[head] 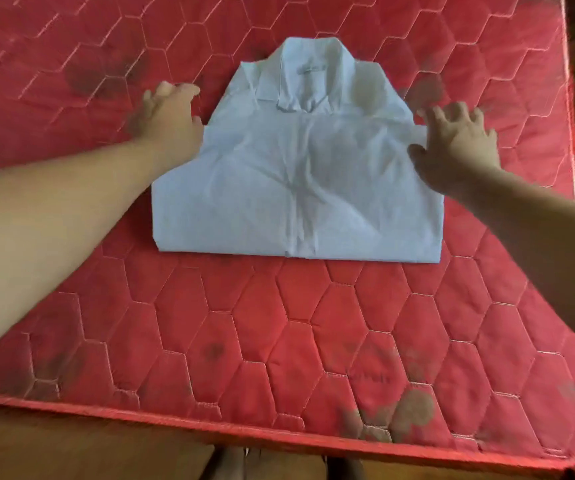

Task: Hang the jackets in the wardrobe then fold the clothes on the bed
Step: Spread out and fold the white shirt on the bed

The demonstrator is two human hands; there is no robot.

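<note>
Nearest the lens runs the piped front edge of the red quilted mattress (209, 422), well on the near side of the shirt (296, 188) (stained patches dot the quilting between the two). That shirt, pale blue and already folded into a compact packet, lies flat on the mattress with its collar (299, 84) pointing away and its folded bottom edge toward the viewer.

The left hand (168, 116) rests on the mattress against the shirt's left shoulder edge, fingers close together and fairly straight, gripping nothing that I can see. The right hand (459, 147) sits at the shirt's right edge with fingers spread and bent, thumb on the cloth, not pinching it.

The shirt looks like thin woven cotton: light, limp, creased, and likely to slump out of its fold if lifted by one corner. A safer hold would be both hands slid flat under the left and right edges, palms carrying the packet level, or a pinch through all the layers at both sides.

Room is generous left of the shirt and on its near side. Right of the shirt the mattress edge comes closer, so setting it aside that way leaves less margin (leftward looks easier).
</note>
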